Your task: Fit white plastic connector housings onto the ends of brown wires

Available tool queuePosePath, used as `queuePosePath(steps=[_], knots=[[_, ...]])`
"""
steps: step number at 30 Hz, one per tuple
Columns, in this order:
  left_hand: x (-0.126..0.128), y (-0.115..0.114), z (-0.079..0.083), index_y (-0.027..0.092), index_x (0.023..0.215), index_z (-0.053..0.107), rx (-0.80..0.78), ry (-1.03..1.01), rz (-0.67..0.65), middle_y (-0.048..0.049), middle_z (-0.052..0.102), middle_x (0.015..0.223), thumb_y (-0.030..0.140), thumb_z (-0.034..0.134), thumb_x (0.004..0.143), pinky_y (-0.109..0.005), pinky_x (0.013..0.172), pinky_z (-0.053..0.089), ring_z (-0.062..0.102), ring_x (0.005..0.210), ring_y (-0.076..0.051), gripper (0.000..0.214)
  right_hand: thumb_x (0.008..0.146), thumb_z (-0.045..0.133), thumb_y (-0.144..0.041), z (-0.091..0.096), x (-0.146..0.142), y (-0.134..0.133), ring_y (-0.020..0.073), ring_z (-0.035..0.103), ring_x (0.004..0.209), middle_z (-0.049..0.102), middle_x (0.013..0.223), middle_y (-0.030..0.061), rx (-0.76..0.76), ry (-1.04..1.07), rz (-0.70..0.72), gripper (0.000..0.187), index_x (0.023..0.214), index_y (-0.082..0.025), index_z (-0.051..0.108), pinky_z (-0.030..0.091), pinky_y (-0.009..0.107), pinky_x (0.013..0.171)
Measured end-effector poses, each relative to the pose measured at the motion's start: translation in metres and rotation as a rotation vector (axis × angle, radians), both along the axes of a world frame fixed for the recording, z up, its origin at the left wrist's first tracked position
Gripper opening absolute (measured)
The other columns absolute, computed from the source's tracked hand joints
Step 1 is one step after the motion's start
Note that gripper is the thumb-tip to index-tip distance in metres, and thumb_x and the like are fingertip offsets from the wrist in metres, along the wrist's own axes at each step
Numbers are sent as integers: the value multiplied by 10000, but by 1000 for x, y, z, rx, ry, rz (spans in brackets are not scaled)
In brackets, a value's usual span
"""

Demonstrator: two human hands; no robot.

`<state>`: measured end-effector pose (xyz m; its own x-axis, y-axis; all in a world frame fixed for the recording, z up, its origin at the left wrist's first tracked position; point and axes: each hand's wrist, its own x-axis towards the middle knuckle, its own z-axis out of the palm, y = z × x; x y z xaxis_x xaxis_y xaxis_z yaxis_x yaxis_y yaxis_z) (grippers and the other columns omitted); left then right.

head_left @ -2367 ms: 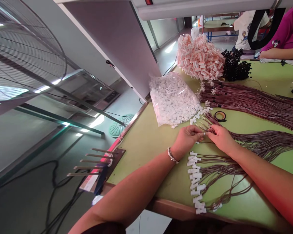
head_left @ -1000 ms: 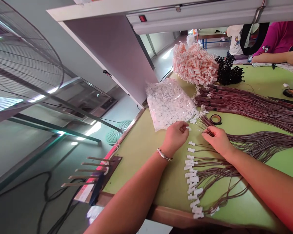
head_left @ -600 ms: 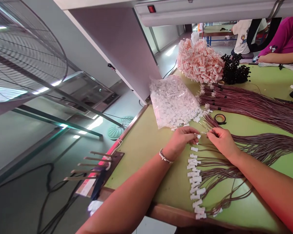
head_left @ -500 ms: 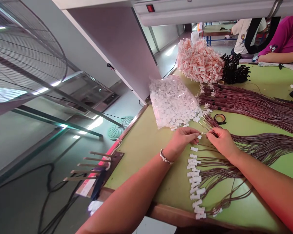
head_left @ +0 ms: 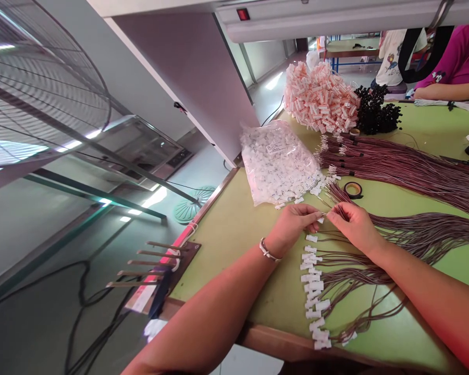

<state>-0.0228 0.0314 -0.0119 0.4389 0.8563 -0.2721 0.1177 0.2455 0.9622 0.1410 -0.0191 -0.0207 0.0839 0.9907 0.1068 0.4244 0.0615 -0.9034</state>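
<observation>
My left hand (head_left: 295, 225) pinches a small white plastic connector (head_left: 320, 220) over the green table (head_left: 234, 229). My right hand (head_left: 352, 224) is closed on the end of a thin brown wire (head_left: 334, 211), its tip meeting the connector. Both hands nearly touch. Just below them lies a row of several brown wires with white connectors on their ends (head_left: 312, 291). A loose bundle of brown wires (head_left: 422, 229) runs off to the right under my right forearm.
A clear bag of white connectors (head_left: 275, 164) lies behind my hands, a heap of pink-white parts (head_left: 320, 99) and black parts (head_left: 375, 109) further back. Tied wire bundles (head_left: 394, 166) and tape rolls (head_left: 353, 189) lie right. Another person's arm (head_left: 445, 91) rests far right. A metal peg rack (head_left: 156, 260) sits at the table's left edge.
My left hand reached toward the bag, took a white connector and came back to meet my right hand's wire end. One more finished wire lies atop the row.
</observation>
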Motion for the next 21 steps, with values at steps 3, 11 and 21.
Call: queuePosePath(steps=[3, 11, 21], knots=[[0, -1, 1, 124, 689, 657, 32, -19, -2, 1, 613, 506, 293, 708, 678, -192, 478, 439, 530, 446, -73, 177, 750, 561, -392, 0, -1, -1, 108, 424, 508, 494, 517, -32, -27, 46, 7, 247, 618, -186, 522, 353, 237, 524], [0, -1, -1, 118, 664, 662, -17, -36, 7, -1, 611, 499, 288, 728, 657, -179, 463, 428, 519, 437, -64, 182, 744, 553, -426, 3, -2, -1, 90, 370, 429, 511, 525, -28, -130, 268, -70, 257, 651, -187, 525, 305, 229, 425], [-4, 2, 0, 86, 750, 702, -259, -318, 139, -94, 703, 836, 213, 717, 692, -216, 716, 531, 642, 657, -104, 141, 704, 560, -387, 2, 5, 3, 106, 377, 529, 465, 545, -30, -90, 147, -182, 224, 633, -175, 540, 340, 233, 525]])
